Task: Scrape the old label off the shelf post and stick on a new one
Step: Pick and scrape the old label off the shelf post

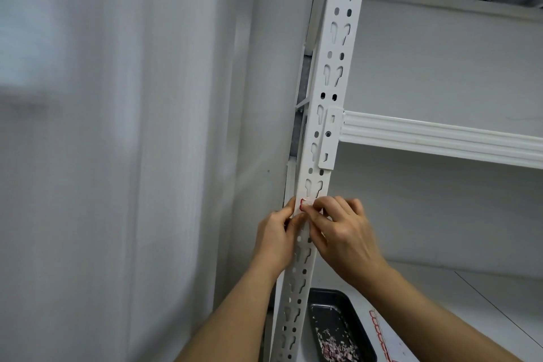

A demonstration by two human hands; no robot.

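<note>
A white perforated shelf post (329,79) runs up the middle of the view. A small red-edged white label (304,203) sits on its face, just below a pair of keyhole slots. My left hand (277,236) wraps the post's left edge, its fingertips at the label's left side. My right hand (340,232) comes in from the right, and its thumb and fingertips pinch or press the label's right part. Most of the label is hidden under the fingers.
A dark tray (355,317) holding several pink-white label scraps lies on the lower shelf (470,303). Beside it lies a sheet of red-edged labels (379,332). A white shelf beam (440,138) crosses to the right. A pale wall (117,156) fills the left.
</note>
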